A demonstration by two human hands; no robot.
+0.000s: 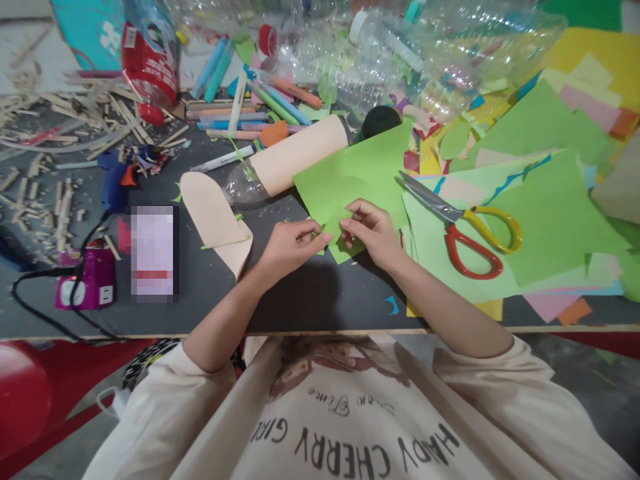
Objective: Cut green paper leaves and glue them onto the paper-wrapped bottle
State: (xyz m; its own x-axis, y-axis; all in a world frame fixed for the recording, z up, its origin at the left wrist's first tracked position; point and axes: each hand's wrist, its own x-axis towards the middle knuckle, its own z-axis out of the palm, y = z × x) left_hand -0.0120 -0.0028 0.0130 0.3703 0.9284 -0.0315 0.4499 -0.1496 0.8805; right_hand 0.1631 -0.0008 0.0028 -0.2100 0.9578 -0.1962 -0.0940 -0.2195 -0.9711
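1. Dark gray tabletop (295, 313), strewn with craft scraps; my forearms cross its near edge. Small blue scrap (391, 305) lies beside my right forearm.
2. My left hand (290, 250): thumb and forefinger drawn nearly together at the near part of the green sheet (360, 173). Cannot tell whether paper is caught between them.
3. My right hand (373, 230): fingers curled, thumb close to the fingertips, over the same sheet. Firm hold not confirmable.
4. Green sheet position: under my hands and extending ahead of them.
5. Scissors (453, 215), one handle loop red, one yellow, lie on papers right of my right hand.
6. Cream paper piece (207, 207) left of my left hand; blue glue gun (114, 183) farther left.
7. Beyond: bottle wrapped in cream paper (300, 157), on its side; then markers (220, 70) and clear plastic bottles (340, 67).
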